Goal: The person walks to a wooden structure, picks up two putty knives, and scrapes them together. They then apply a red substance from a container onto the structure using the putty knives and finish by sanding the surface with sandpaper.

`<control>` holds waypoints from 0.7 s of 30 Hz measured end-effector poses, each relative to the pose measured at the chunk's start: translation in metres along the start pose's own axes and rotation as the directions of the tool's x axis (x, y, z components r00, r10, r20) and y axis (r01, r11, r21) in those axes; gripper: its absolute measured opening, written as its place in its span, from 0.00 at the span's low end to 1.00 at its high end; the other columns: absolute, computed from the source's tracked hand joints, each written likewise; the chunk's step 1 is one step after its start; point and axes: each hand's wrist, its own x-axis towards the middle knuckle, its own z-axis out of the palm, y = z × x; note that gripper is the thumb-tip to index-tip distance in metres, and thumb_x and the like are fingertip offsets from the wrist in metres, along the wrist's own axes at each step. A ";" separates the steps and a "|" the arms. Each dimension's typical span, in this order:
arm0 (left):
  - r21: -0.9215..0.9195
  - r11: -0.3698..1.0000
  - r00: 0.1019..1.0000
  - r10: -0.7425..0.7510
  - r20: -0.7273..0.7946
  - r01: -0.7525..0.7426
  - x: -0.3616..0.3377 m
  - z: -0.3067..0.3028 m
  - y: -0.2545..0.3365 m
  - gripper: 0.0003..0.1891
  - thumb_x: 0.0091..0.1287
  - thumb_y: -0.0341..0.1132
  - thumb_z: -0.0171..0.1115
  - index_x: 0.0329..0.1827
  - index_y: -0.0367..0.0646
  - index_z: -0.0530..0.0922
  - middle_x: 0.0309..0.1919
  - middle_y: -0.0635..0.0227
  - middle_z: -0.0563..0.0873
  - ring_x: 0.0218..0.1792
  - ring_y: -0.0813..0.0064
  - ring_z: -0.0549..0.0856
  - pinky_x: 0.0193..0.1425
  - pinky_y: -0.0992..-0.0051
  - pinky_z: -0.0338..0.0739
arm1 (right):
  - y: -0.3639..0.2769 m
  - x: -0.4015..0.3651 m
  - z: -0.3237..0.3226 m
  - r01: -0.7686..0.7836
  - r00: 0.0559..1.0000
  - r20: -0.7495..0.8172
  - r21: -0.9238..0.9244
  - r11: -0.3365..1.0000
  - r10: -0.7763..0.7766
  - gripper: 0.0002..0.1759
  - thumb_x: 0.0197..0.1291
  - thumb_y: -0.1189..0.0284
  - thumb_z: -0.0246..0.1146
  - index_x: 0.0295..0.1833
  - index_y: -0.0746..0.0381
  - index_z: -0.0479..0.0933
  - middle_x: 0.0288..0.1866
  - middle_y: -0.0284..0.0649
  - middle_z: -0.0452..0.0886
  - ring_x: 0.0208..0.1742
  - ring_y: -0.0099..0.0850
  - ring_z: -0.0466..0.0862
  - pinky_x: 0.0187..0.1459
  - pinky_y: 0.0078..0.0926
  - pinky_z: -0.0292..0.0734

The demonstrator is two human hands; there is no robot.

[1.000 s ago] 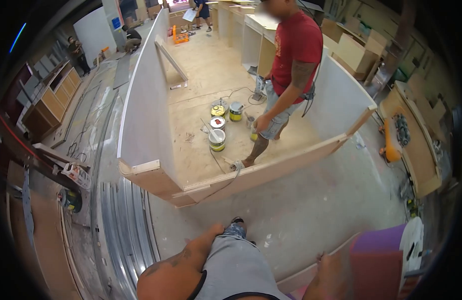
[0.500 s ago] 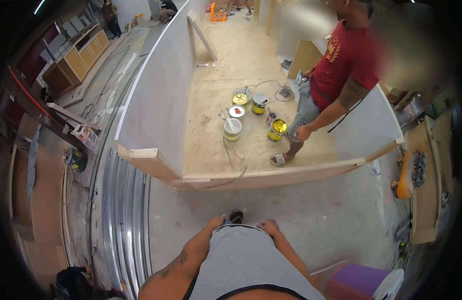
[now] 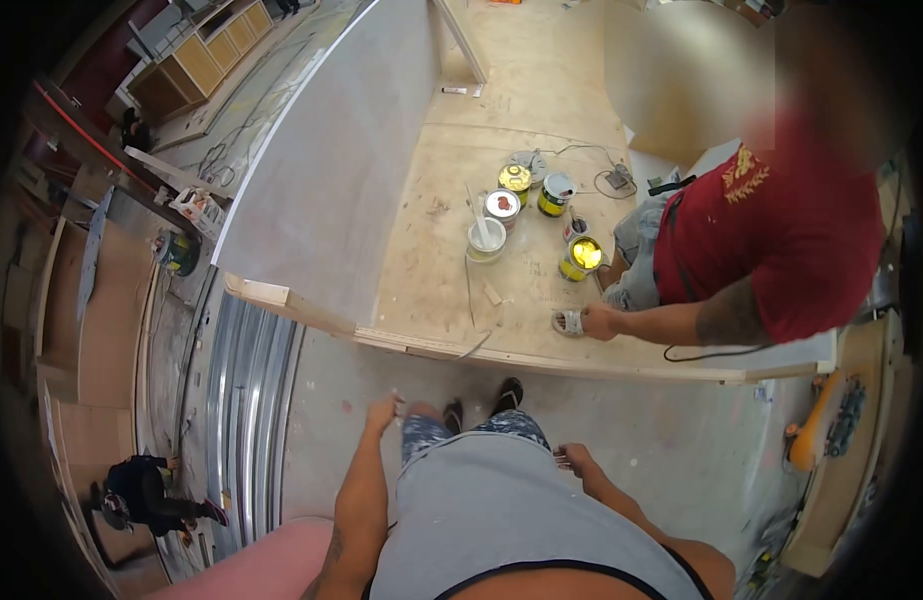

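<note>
Left hand [image 3: 384,413] & right hand [image 3: 573,460] hang open, prob. empty. Best to step over the ledge [image 3: 521,360] slowly, clear of cans [image 3: 581,258] & co-worker's hand [image 3: 601,322].

The blue patterned shorts [image 3: 428,438] are showing at lower centre of the frame, their top lying under the overhanging grey shirt [image 3: 501,510].

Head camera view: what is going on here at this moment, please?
The wearer stands on the grey concrete floor before a low plywood platform with a curved white wall panel. The wearer's left hand and right hand hang empty beside the grey shirt, touching no tool. On the platform, a co-worker in a red shirt bends down, one hand low near its front edge. Several round paint tins stand open close by, one holding yellow paint.
</note>
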 end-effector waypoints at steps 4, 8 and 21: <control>-0.297 0.949 0.906 -0.029 -0.423 -0.109 -0.016 -0.071 0.082 0.27 0.77 0.49 0.45 0.35 0.34 0.84 0.22 0.66 0.82 0.26 0.76 0.80 0.34 0.74 0.74 | -0.029 -0.001 -0.044 -0.031 0.989 0.133 -0.269 0.962 0.069 0.16 0.65 0.60 0.55 0.39 0.60 0.81 0.39 0.39 0.85 0.37 0.32 0.84 0.38 0.34 0.79; -0.299 0.887 0.747 0.075 -0.660 -0.353 -0.046 -0.118 0.141 0.25 0.77 0.50 0.46 0.47 0.35 0.82 0.34 0.66 0.83 0.37 0.74 0.82 0.43 0.73 0.77 | -0.086 0.041 -0.076 0.123 0.969 0.227 -0.792 0.599 0.101 0.20 0.62 0.57 0.53 0.38 0.63 0.82 0.40 0.40 0.87 0.36 0.33 0.85 0.40 0.33 0.79; -0.834 0.536 0.987 0.148 -0.065 -0.136 0.138 -0.140 0.308 0.27 0.77 0.51 0.43 0.66 0.38 0.73 0.61 0.57 0.79 0.62 0.66 0.78 0.64 0.66 0.72 | -0.244 0.018 0.074 0.377 0.911 0.258 -0.211 0.902 -0.321 0.17 0.64 0.68 0.51 0.47 0.67 0.80 0.35 0.43 0.83 0.32 0.32 0.83 0.36 0.28 0.79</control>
